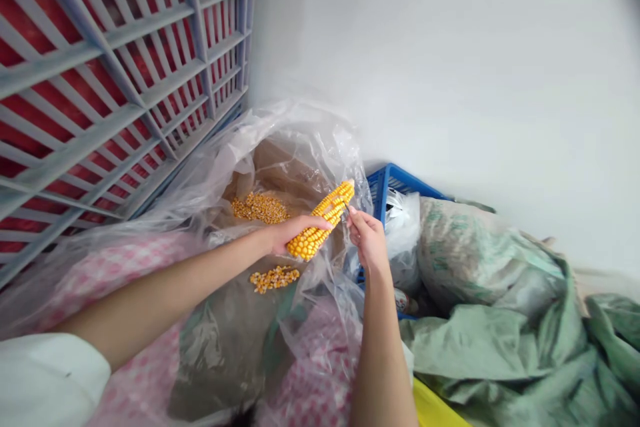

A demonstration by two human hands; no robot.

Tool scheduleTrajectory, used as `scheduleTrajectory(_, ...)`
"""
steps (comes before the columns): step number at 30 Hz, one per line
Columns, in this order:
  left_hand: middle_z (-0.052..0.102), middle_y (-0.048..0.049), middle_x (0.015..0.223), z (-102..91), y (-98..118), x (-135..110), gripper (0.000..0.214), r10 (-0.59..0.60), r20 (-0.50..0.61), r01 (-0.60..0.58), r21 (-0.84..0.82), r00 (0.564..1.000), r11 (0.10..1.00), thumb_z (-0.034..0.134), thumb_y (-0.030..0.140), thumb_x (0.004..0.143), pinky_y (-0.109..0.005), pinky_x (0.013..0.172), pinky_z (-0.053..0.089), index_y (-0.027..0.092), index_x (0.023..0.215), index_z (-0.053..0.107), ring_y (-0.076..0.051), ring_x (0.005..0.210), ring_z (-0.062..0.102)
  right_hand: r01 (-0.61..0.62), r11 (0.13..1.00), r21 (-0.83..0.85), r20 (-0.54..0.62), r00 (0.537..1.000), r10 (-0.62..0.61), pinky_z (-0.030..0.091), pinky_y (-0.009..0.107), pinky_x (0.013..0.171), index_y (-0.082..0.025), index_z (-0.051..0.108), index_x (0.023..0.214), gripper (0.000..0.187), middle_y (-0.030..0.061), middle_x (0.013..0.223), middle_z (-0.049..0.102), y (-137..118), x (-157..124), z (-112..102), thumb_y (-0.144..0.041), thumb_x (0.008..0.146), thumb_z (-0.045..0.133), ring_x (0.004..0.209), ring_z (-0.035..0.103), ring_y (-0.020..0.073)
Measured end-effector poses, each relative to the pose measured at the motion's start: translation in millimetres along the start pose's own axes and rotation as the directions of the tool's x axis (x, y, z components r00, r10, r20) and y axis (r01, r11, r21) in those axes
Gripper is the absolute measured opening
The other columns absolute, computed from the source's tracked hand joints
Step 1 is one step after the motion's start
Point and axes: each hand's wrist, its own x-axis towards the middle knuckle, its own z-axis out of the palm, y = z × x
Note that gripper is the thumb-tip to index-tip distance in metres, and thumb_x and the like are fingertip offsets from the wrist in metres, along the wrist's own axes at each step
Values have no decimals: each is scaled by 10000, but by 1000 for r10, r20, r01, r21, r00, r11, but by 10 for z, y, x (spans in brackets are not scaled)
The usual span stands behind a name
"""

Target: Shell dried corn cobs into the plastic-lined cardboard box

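Observation:
My left hand (290, 233) is closed around an ear of corn (315, 235), tilted with its tip up and to the right. A few gaps between kernel rows show on its upper side. My right hand (367, 232) pinches a thin, dark, pointed tool (347, 205), whose tip is at the ear's right side; most of it is hidden by the fingers. Below the hands spreads a clear plastic bag (300, 123). A pile of loose kernels (261, 208) lies in the bag beyond my left hand. A smaller heap of kernels (274, 278) lies closer to me on the plastic.
A grey slatted plastic crate (145, 103) with red contents rises at the left. Against the white wall (450, 67), a blue basket (415, 177) stands right of the bag, beside a stuffed woven sack (475, 253). Green cloth (500, 353) lies at the lower right.

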Motion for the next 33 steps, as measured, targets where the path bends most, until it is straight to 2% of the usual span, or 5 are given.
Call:
scheduleTrajectory(6, 483, 20, 480, -16, 54, -36, 294, 40, 339, 23, -180, 940, 983, 574, 417, 619, -213, 367, 350, 137, 683, 516, -86, 384, 428, -39, 979, 199, 78, 997, 24, 85, 197, 378, -170, 440, 544, 356, -104, 389, 207, -112, -26, 90, -454, 718, 566, 355, 124, 25)
scheduleTrajectory(13, 561, 19, 554, 109, 64, -67, 224, 193, -22, -194, -33, 981, 981, 654, 320, 618, -212, 470, 380, 143, 716, 558, -90, 480, 495, 143, 940, -308, -122, 974, -188, 192, 206, 437, -153, 485, 560, 404, -68, 461, 286, -216, -108, 40, -510, 748, 508, 438, 235, 50)
scheduleTrajectory(23, 537, 19, 629, 22, 0, 61, 323, 336, -70, -302, 299, 939, 905, 618, 420, 635, -230, 519, 339, 147, 806, 598, -99, 533, 464, 162, 678, -717, -78, 948, -309, 278, 202, 538, -151, 545, 578, 420, -35, 496, 443, -301, -246, -14, -486, 803, 430, 505, 375, 78)
scheduleTrajectory(30, 582, 7, 681, -5, -52, 88, 286, 581, -138, -259, 796, 802, 547, 576, 339, 631, -215, 568, 350, 134, 825, 624, -128, 633, 505, 88, 379, -921, -37, 950, -310, 197, 232, 508, -167, 498, 558, 387, -28, 470, 387, -269, -275, 38, -406, 840, 382, 462, 275, 78)
scheduleTrajectory(33, 560, 17, 616, 3, -62, 50, 251, 561, -187, -228, 778, 806, 586, 571, 324, 630, -209, 531, 331, 127, 777, 622, -118, 591, 491, 136, 389, -911, -14, 934, -358, 188, 235, 503, -164, 483, 551, 393, -29, 472, 371, -179, -224, 106, -395, 847, 365, 461, 263, 76)
